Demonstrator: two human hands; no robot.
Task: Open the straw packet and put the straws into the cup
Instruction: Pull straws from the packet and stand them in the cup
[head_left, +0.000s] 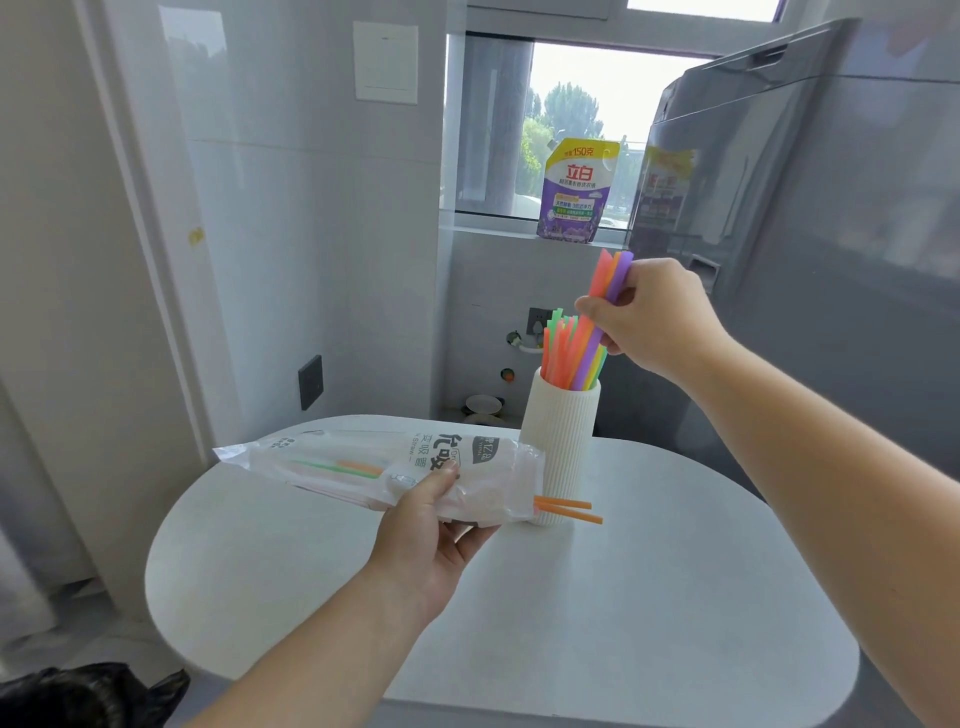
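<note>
Straws (563, 348) in orange, green, purple and yellow stand upright and slightly fanned inside the cup (558, 447), their tops well above its rim. The cup is tall, white and ribbed, and it stands on the far middle of the white oval table (675, 597). Just above and to the right, the right hand (649, 317) grips a bundle (613, 273) of further orange and purple straws, with fingers and thumb curled round its middle. The bundle is tilted, its upper ends pointing up and away and its lower ends reaching down among those already in the cup. Nearer and to the left, the left hand (431, 535) holds the straw packet (363, 462) off the table, thumb pressed on top and fingers curled beneath. The clear printed bag lies roughly level, with its open end towards the cup. A green straw and an orange one show through the plastic; whether more lie inside is hard to tell. Two orange straws (569, 509) poke out of the packet's open right end and pass in front of the cup's base. I cannot tell whether they touch it. Far behind, a purple and yellow pouch (576, 192) stands on the window ledge (493, 228), and a tall grey appliance (805, 234) fills the right side.
</note>
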